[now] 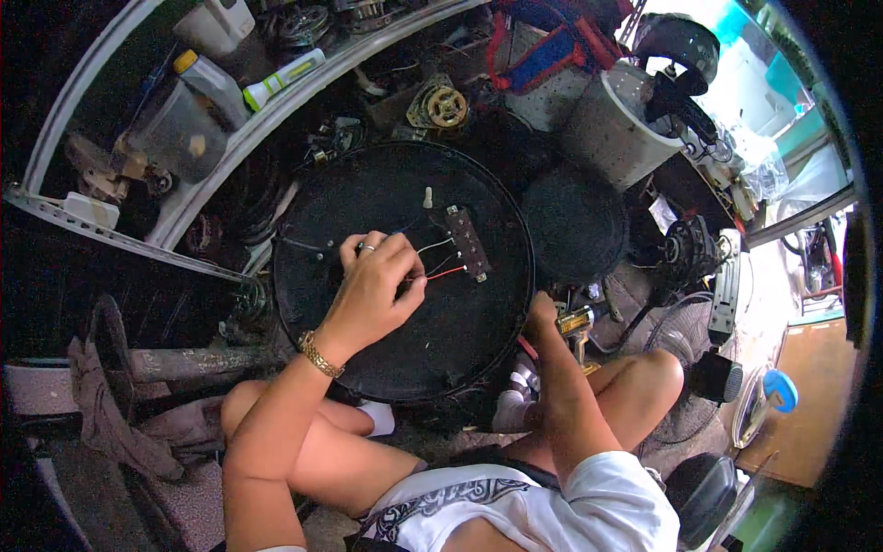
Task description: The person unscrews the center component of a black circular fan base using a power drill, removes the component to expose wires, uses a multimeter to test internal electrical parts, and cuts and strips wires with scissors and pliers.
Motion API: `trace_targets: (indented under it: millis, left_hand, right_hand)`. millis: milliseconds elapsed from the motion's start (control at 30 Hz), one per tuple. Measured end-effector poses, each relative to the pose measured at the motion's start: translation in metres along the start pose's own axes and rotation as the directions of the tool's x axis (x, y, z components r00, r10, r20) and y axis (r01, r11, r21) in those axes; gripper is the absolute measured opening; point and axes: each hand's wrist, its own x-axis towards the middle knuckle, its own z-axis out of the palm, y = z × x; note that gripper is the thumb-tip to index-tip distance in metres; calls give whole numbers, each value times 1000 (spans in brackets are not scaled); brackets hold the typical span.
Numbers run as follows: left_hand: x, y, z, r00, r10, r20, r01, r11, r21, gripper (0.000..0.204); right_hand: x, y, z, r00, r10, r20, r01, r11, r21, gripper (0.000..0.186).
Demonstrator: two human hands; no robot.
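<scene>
A round black tray-like base (441, 345) with a raised rim lies in front of my crossed legs. Over its middle, my left hand (382, 276) has its fingers curled together on thin wires, with a ring and a gold watch on that arm. A red wire (448, 272) and a pale wire (432, 246) run from there to a dark brown terminal block (468, 242) with metal screws. Beyond the block lies a small whitish cap (428, 197). My right hand (544, 311) is closed at the base's right rim; a red piece shows beneath it, but its grip is hidden.
A yellow and black power tool (577, 322) lies right of my right hand. A perforated metal drum (614, 124) and a motor part (441, 108) stand beyond the base. Fan guards (682, 345) lean at the right. A shelf at the left holds a flashlight (285, 78).
</scene>
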Motion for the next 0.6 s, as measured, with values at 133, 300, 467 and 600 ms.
trace_targets:
  millis: [133, 300, 467, 600]
  left_hand:
    - [5, 3, 1, 999, 32, -20, -33, 999, -37, 10]
    - [3, -5, 3, 996, 49, -69, -52, 997, -49, 12]
    - [-2, -1, 5, 995, 58, -82, -63, 996, -61, 13]
    - [-10, 5, 13, 997, 70, -36, -73, 994, -87, 13]
  right_hand:
    - [-36, -3, -68, 768, 44, 639, -611, 346, 712, 9]
    - [-124, -13, -96, 889, -212, 407, -350, 259, 900, 29]
    - [-201, 13, -151, 908, -233, 348, -339, 77, 937, 41]
    - [-232, 4, -222, 916, -206, 344, -360, -45, 932, 53]
